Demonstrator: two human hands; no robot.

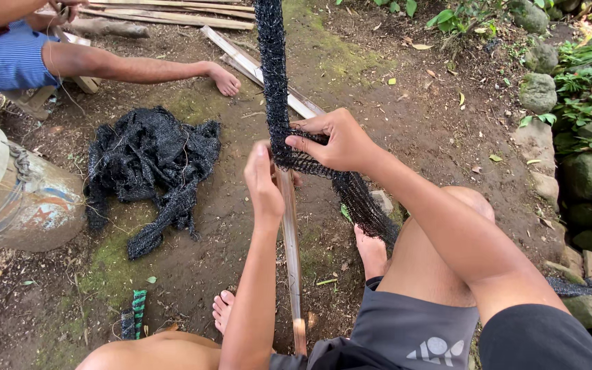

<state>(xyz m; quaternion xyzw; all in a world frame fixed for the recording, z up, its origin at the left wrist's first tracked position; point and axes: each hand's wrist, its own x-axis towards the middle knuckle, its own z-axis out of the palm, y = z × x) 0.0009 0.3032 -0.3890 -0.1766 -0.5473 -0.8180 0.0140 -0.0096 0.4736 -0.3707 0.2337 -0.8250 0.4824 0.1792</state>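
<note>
A long strip of black netting (273, 75) hangs down from the top of the view and trails over my right knee to the ground. My right hand (334, 140) pinches the netting at its bend, fingers closed on the mesh. My left hand (262, 183) grips the upper end of a thin wooden stick (290, 253) that runs down between my legs. The two hands are close together, with the stick's top touching the netting.
A heap of black netting (149, 161) lies on the dirt to the left. Another person's leg (138, 68) and foot stretch across the upper left. A worn plastic barrel (15, 195) lies at the left edge. Wooden planks (255, 68) and mossy stones (539, 92) lie beyond.
</note>
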